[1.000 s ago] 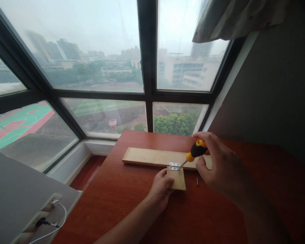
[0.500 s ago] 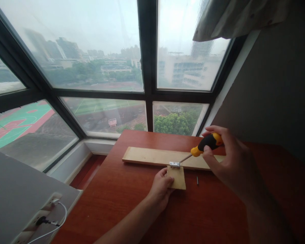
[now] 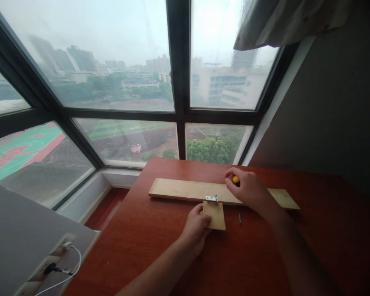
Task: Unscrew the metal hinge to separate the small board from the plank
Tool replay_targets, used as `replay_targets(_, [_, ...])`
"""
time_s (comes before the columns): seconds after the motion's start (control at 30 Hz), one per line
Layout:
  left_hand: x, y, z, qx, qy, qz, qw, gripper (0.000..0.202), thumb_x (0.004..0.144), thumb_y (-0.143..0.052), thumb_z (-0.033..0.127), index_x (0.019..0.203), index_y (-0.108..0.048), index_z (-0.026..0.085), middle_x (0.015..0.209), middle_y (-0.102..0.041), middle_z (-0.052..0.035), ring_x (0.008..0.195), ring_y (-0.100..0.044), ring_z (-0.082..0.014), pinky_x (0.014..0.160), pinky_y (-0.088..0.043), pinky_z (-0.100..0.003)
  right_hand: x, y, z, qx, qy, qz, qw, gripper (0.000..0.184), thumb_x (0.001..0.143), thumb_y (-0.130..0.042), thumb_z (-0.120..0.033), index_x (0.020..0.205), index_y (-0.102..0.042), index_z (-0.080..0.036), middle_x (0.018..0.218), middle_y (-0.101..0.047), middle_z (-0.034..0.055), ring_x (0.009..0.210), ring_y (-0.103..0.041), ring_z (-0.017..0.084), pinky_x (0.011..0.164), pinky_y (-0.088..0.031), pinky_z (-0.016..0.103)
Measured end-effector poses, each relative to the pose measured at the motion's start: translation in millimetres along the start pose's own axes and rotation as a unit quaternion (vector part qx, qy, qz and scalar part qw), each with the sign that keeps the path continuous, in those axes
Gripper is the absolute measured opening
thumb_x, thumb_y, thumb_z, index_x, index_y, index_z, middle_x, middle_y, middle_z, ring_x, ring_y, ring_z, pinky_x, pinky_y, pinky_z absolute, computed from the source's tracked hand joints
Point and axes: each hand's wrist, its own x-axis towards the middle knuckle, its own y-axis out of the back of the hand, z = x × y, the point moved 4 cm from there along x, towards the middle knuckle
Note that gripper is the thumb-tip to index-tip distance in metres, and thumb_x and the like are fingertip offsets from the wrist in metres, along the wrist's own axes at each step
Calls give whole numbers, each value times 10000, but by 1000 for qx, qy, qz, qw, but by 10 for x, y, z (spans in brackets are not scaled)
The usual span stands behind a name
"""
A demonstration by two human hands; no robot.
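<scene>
My left hand [image 3: 197, 224] is closed around the left edge of a small wooden board [image 3: 215, 216], thumb on its face. A silver metal hinge-like plate [image 3: 210, 198] sits at that board's top edge, and a small screw-like piece [image 3: 216, 198] stands at its right end. Up and to the right, my right hand [image 3: 248, 187] is closed around a screwdriver, of which a yellow part [image 3: 236, 179] shows between the fingers; its shaft is hidden. Behind the small board lies a long pale wooden plank [image 3: 179, 189], partly covered by my right hand.
A thin dark screw or pin [image 3: 239, 218] lies on the red-brown table [image 3: 135, 246], right of the small board. Windows [image 3: 111, 61] rise behind the table. At lower left, sockets with a white cable [image 3: 78, 263] are on a low wall.
My right hand has moved left and forward, and the screwdriver has turned so its shaft no longer shows at the metal plate. My left hand and the small board have stayed in place.
</scene>
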Motion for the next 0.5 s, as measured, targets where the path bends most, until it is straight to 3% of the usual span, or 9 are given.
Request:
replay_targets(0.07, [-11, -19, 12, 0, 3, -2, 1000, 441, 535, -581, 21, 956, -621, 143, 820, -646, -48, 750, -624, -180, 663, -508, -278, 80, -273, 68, -51, -19, -77, 996, 205, 843, -503, -329, 899, -664, -214, 885, -716, 62, 847, -649, 227, 718, -421, 306])
replay_targets(0.23, [-18, -32, 24, -1, 2, 0, 1000, 421, 523, -586, 32, 928, -622, 144, 814, -660, -52, 749, -629, -185, 664, -506, -279, 94, -685, 118, -65, -11, -138, 988, 179, 770, -611, -304, 882, -701, -198, 869, -730, 91, 821, -663, 233, 665, -403, 283])
replay_targets(0.37, [-1, -23, 2, -6, -5, -7, 1000, 416, 527, -585, 31, 926, -620, 147, 805, -654, -46, 741, -627, -183, 654, -505, -276, 7, -799, 96, -60, -8, -151, 987, 157, 782, -578, -199, 884, -697, -198, 883, -733, 83, 827, -662, 211, 665, -395, 268])
replay_targets(0.5, [6, -24, -14, -11, -4, -3, 1000, 412, 534, -574, 23, 927, -609, 145, 849, -668, -65, 783, -641, -196, 677, -515, -281, -28, -767, 86, -45, -12, -128, 991, 197, 807, -543, -166, 942, -678, -213, 937, -729, 55, 896, -650, 189, 735, -403, 257])
